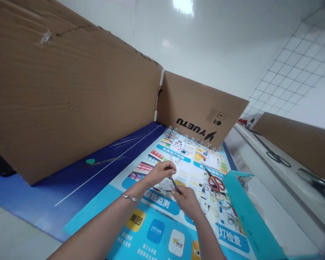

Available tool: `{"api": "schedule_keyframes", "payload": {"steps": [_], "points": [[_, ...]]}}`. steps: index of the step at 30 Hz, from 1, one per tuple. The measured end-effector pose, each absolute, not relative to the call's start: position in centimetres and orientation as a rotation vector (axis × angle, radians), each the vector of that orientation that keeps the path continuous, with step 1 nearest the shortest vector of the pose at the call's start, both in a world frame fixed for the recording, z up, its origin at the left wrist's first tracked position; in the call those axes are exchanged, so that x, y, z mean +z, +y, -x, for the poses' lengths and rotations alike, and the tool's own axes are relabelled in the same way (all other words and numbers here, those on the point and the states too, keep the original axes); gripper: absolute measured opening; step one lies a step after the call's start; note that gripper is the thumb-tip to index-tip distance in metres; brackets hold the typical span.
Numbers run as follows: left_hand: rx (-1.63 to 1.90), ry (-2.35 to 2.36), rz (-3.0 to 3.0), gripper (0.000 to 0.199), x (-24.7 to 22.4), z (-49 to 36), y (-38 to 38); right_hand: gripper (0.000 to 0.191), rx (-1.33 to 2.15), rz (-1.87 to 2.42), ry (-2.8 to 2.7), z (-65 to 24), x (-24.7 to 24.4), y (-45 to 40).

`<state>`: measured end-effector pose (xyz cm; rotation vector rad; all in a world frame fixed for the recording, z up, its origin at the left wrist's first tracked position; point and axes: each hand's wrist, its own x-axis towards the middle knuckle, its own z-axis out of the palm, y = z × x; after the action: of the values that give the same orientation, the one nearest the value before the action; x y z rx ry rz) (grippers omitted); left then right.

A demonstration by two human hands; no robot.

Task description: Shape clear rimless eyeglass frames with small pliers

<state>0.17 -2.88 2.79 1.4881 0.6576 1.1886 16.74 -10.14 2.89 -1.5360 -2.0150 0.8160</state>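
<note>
My left hand (164, 172) is closed in a pinch over the printed poster sheet (116, 202). Whatever lies between its fingertips is too small to make out. Just below and to its right, my right hand (186, 198) is wrapped around a slim, dark, pointed metal tool (176, 186). The tool's tip reaches up to the left fingertips, and its handle is mostly hidden in the palm. Right of the hands lie red-handled scissors (216, 183), a clear ring like a tape roll (222, 199) and a small heap of thin wire-like pieces (233, 220).
Cardboard panels stand at the left (97, 94) and back (195, 104). Small clear curled pieces (200, 141) line the back panel's foot. A teal folder-like piece (253, 216) lies right. A green-ended tool (90, 161) rests left; black-handled scissors (277, 159) lie on the right ledge.
</note>
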Motion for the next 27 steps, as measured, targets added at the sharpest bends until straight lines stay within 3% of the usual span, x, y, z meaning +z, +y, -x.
{"api": "schedule_keyframes", "payload": {"steps": [6, 15, 27], "points": [[1.151, 0.625, -1.394, 0.010, 2.7, -0.2, -2.7, 0.026, 0.653, 1.526, -2.044, -16.4, 2.9, -10.2], [1.104, 0.453, -1.181, 0.019, 3.0, 0.1, -3.1, 0.032, 1.264, 1.293, -1.705, -15.6, 2.2, -10.5], [1.074, 0.404, -1.149, 0.018, 2.9, 0.6, -2.9, 0.036, 1.332, 1.207, -1.680, -14.9, 2.5, -10.9]]}}
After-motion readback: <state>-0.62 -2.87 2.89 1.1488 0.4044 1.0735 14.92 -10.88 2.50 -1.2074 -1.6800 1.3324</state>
